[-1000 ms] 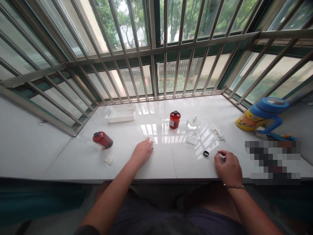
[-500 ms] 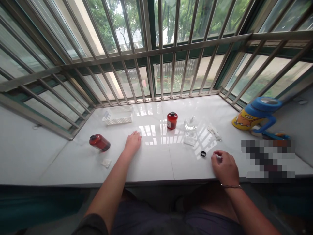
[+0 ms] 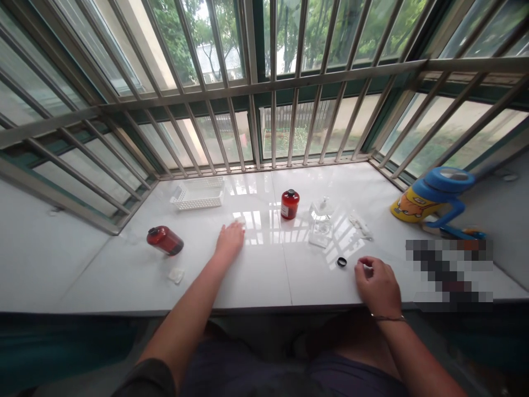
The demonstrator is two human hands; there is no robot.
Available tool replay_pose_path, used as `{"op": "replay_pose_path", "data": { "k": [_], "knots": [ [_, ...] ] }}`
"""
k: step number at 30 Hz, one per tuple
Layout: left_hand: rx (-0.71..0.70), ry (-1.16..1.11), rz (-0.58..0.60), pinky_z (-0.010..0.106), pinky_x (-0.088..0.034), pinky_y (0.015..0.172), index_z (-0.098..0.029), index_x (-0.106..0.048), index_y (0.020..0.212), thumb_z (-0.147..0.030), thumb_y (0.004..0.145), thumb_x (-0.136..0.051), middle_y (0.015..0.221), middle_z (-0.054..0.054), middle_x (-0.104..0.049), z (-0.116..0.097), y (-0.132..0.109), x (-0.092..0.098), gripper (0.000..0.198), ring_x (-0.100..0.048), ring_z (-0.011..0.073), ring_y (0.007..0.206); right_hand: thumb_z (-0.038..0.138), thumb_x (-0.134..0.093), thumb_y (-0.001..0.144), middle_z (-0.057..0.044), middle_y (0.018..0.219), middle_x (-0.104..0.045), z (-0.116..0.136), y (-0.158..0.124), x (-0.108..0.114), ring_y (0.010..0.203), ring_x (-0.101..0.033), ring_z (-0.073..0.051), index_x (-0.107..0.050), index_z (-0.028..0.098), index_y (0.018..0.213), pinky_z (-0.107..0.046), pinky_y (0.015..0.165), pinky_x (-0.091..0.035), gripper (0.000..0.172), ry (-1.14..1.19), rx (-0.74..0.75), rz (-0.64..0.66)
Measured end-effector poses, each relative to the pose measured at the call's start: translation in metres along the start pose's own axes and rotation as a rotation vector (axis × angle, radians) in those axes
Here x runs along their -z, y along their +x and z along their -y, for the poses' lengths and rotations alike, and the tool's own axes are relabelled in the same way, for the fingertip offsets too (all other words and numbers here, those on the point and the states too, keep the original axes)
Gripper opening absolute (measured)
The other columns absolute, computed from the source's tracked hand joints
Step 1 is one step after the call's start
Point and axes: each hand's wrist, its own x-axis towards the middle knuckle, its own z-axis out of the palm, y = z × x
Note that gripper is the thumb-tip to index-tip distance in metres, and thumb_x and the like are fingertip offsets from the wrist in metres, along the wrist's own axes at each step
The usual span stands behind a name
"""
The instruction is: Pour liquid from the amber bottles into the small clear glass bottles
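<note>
My left hand (image 3: 230, 241) lies on the white tabletop with its fingers stretched forward. Something small and whitish shows at its fingertips, too blurred to name. Nearest to it on the left is a dark red bottle (image 3: 165, 241) with a black cap, which looks slanted at this angle. A second red bottle (image 3: 290, 205), upright and black-capped, stands beyond my hands near the middle. My right hand (image 3: 378, 286) rests at the front edge, fingers curled in and nothing visible in them. Just left of it is a black ring (image 3: 341, 262).
At the back left sits a white perforated basket (image 3: 198, 194). A clear pump bottle (image 3: 321, 223) and a crumpled clear-white piece (image 3: 360, 226) are right of centre. A blue-and-yellow jug (image 3: 432, 196) stands far right. A small white packet (image 3: 176, 275) lies front left. Metal window bars enclose the back.
My left hand has slid slightly right across the tabletop. My right hand keeps its curled pose, and the objects stay where they were apart from a small shift of the view.
</note>
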Motion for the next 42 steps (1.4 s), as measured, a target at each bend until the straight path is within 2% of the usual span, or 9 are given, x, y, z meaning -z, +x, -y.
{"op": "replay_pose_path", "data": {
  "k": [3, 6, 16, 21, 23, 27, 31, 37, 42],
  "knots": [
    [0.197, 0.060, -0.057, 0.060, -0.052, 0.116, -0.018, -0.064, 0.144, -0.033, 0.110, -0.060, 0.153, 0.018, -0.062, 0.046, 0.014, 0.012, 0.037, -0.063, 0.0332, 0.137, 0.039, -0.058, 0.094, -0.010, 0.094, -0.073, 0.001, 0.000, 0.000, 0.089, -0.065, -0.030, -0.066, 0.023, 0.102, -0.042, 0.085, -0.051, 0.020, 0.003, -0.011, 0.007],
    [0.243, 0.076, -0.069, 0.050, -0.063, 0.099, -0.019, -0.065, 0.139, -0.041, 0.102, -0.074, 0.140, 0.011, -0.066, 0.055, 0.025, 0.016, 0.044, -0.070, 0.0277, 0.118, 0.039, -0.058, 0.094, -0.010, 0.094, -0.073, 0.002, 0.000, 0.000, 0.089, -0.065, -0.029, -0.066, 0.023, 0.101, -0.042, 0.086, -0.051, 0.019, 0.008, -0.014, 0.006],
    [-0.271, -0.097, 0.089, 0.045, -0.030, 0.134, -0.027, -0.058, 0.157, -0.039, 0.114, -0.038, 0.169, 0.007, -0.052, -0.081, 0.031, -0.027, 0.048, -0.043, 0.0231, 0.160, 0.037, -0.059, 0.094, -0.010, 0.096, -0.074, 0.004, 0.001, 0.002, 0.088, -0.064, -0.030, -0.066, 0.023, 0.102, -0.043, 0.086, -0.051, 0.018, 0.016, -0.019, 0.013],
    [-0.026, -0.031, -0.017, 0.058, -0.040, 0.127, -0.019, -0.062, 0.149, -0.030, 0.113, -0.048, 0.160, 0.019, -0.058, -0.029, 0.044, -0.010, 0.040, -0.054, 0.0326, 0.150, 0.036, -0.060, 0.095, -0.010, 0.095, -0.073, 0.004, 0.000, 0.002, 0.089, -0.064, -0.029, -0.065, 0.023, 0.102, -0.043, 0.086, -0.051, 0.016, 0.008, -0.012, 0.012],
    [0.080, 0.005, -0.060, 0.054, -0.060, 0.106, -0.019, -0.064, 0.141, -0.040, 0.104, -0.071, 0.146, 0.013, -0.065, 0.003, 0.050, 0.002, 0.043, -0.068, 0.0301, 0.126, 0.036, -0.060, 0.095, -0.009, 0.095, -0.073, 0.004, 0.001, 0.001, 0.088, -0.064, -0.029, -0.065, 0.023, 0.102, -0.042, 0.085, -0.051, 0.015, 0.008, -0.005, 0.012],
    [0.102, 0.018, -0.056, 0.049, -0.063, 0.099, -0.019, -0.065, 0.138, -0.040, 0.104, -0.071, 0.139, 0.012, -0.067, 0.030, 0.062, 0.013, 0.041, -0.070, 0.0273, 0.118, 0.035, -0.060, 0.095, -0.009, 0.093, -0.072, 0.003, 0.001, 0.000, 0.089, -0.065, -0.028, -0.065, 0.023, 0.100, -0.041, 0.086, -0.051, 0.014, 0.013, 0.012, 0.009],
    [-0.072, -0.040, 0.014, 0.053, -0.060, 0.106, -0.020, -0.064, 0.141, -0.039, 0.105, -0.069, 0.146, 0.013, -0.065, -0.009, 0.067, 0.003, 0.041, -0.068, 0.0293, 0.126, 0.036, -0.060, 0.095, -0.009, 0.093, -0.072, 0.003, 0.001, 0.000, 0.089, -0.064, -0.028, -0.065, 0.024, 0.100, -0.041, 0.085, -0.051, 0.015, 0.003, -0.001, 0.013],
    [-0.374, -0.146, 0.163, 0.040, -0.030, 0.134, -0.023, -0.052, 0.161, -0.034, 0.113, -0.040, 0.174, 0.009, -0.044, -0.092, 0.035, -0.016, 0.050, -0.039, 0.0207, 0.163, 0.037, -0.059, 0.096, -0.009, 0.094, -0.073, 0.003, 0.001, 0.002, 0.090, -0.064, -0.029, -0.065, 0.024, 0.101, -0.042, 0.086, -0.051, 0.016, 0.008, 0.000, 0.022],
    [-0.266, -0.140, 0.159, 0.049, -0.031, 0.134, -0.020, -0.052, 0.161, -0.029, 0.111, -0.036, 0.172, 0.014, -0.046, -0.070, -0.005, -0.016, 0.053, -0.044, 0.0263, 0.160, 0.038, -0.059, 0.096, -0.009, 0.094, -0.072, 0.004, 0.002, 0.002, 0.091, -0.064, -0.029, -0.065, 0.024, 0.102, -0.042, 0.087, -0.051, 0.017, 0.015, -0.003, 0.018]
  ]
}}
